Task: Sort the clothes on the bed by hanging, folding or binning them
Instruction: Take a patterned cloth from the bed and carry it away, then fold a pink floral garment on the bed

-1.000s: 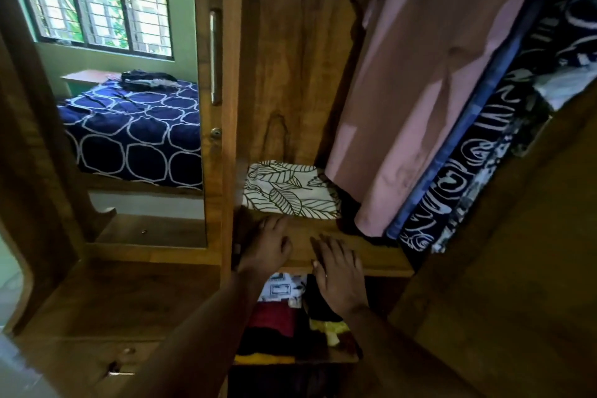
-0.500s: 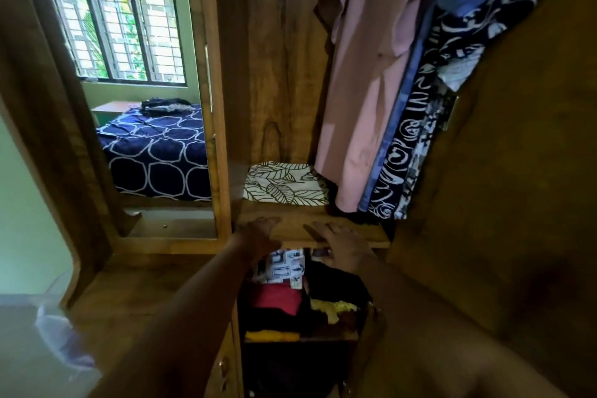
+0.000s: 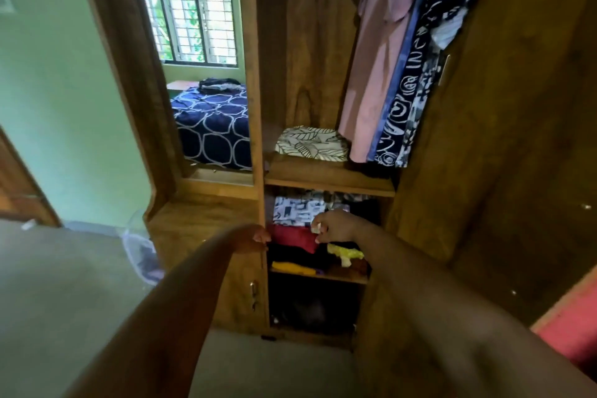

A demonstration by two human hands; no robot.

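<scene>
Clothes: I see a dark pile (image 3: 219, 86) at the far end of the bed (image 3: 210, 132), only as a reflection in the mirror (image 3: 206, 42) left of the open wardrobe (image 3: 326, 182).
Right hand (image 3: 336, 225): in front of the middle shelf, at the folded stack. The fingers are curled together with a pale speck at their tips; I cannot tell whether they pinch anything.
Left hand (image 3: 255, 237): at the wardrobe's left edge, fingers curled in; I cannot tell whether it grips.
Stack: printed cloth (image 3: 294, 210) on top, red cloth (image 3: 295, 237) under it, yellow cloth (image 3: 344, 254) to the right.
Upper shelf: folded leaf-print cloth (image 3: 311, 142), just beside the hanging pink shirt (image 3: 371, 74).
Floor, left: clear basket (image 3: 142, 255) near the wardrobe.
</scene>
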